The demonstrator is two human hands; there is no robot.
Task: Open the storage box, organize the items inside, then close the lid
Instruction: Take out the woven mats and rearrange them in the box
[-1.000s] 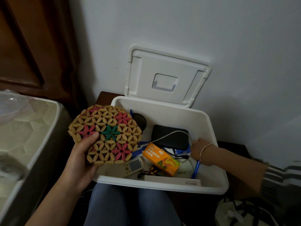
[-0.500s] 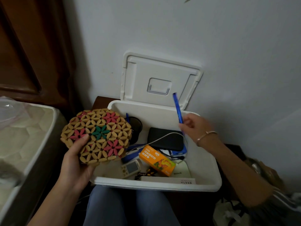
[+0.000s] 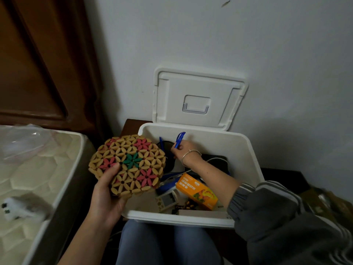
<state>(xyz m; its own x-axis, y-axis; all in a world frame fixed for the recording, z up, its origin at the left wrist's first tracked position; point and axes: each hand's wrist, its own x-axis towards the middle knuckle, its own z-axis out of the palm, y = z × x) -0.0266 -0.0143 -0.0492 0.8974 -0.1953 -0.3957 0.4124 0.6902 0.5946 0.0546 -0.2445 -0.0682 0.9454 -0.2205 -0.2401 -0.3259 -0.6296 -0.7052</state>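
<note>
The white storage box (image 3: 250,155) stands open, its lid (image 3: 198,98) leaning upright against the wall; the left hand (image 3: 107,196) grips a round beaded mat (image 3: 128,165) over the box's left rim, thumb on top. The right hand (image 3: 183,150) holds a blue pen (image 3: 179,139) near the back left corner; below the forearm lie an orange carton (image 3: 196,191), a small screened device (image 3: 167,199) and a white cable (image 3: 215,159).

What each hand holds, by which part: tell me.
Left hand grips the round wooden-bead mat with pink and green flowers by its lower edge; right hand pinches the blue plastic pen near its lower end.
</note>
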